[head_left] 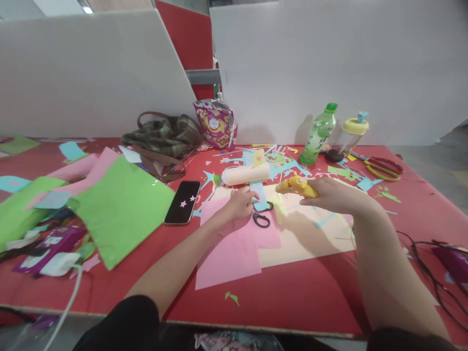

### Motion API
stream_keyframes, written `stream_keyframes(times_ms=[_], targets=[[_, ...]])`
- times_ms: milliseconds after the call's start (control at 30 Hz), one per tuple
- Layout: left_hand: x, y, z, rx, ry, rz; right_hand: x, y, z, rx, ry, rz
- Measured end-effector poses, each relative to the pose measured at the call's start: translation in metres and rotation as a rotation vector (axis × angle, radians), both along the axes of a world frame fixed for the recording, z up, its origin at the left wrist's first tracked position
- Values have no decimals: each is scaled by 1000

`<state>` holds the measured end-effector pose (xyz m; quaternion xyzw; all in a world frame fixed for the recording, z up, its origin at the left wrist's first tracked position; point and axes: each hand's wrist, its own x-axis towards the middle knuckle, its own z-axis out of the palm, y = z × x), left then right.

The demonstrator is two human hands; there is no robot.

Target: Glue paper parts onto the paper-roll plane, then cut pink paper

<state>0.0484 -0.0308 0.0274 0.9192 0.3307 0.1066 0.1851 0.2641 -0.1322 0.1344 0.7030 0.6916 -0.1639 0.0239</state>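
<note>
The right hand (329, 194) is closed around a yellow glue gun (295, 186), hiding its grip. The left hand (239, 202), fingers curled, pins a blue paper strip (260, 195) over the pink sheet (234, 243); black scissors (262, 217) are partly covered. The green bottle (317, 134) looks nearly empty.

We count two scissors, black (261, 219) and red-yellow (383, 168), two drink bottles (317, 134) (347, 139), one phone (182, 202), one snack bag (215, 123).
</note>
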Motion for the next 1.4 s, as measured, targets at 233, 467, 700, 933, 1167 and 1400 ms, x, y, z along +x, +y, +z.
stream_keyframes(times_ms=[233,467,700,933,1167,1400], targets=[[-36,-18,24,-27,54,-106,1,0,0,-16,-20,-45],[-70,-43,34,54,249,-387,0,1,-1,0,-18,-13],[-75,-49,22,186,225,-409,-3,3,0,-2,-36,-12],[-75,-58,15,325,265,-438,-4,1,0,-17,-48,-21],[-77,-63,5,495,248,-428,-4,0,1,-18,-55,-8],[-82,-44,-2,501,164,-341,-3,2,0,-5,-54,0]])
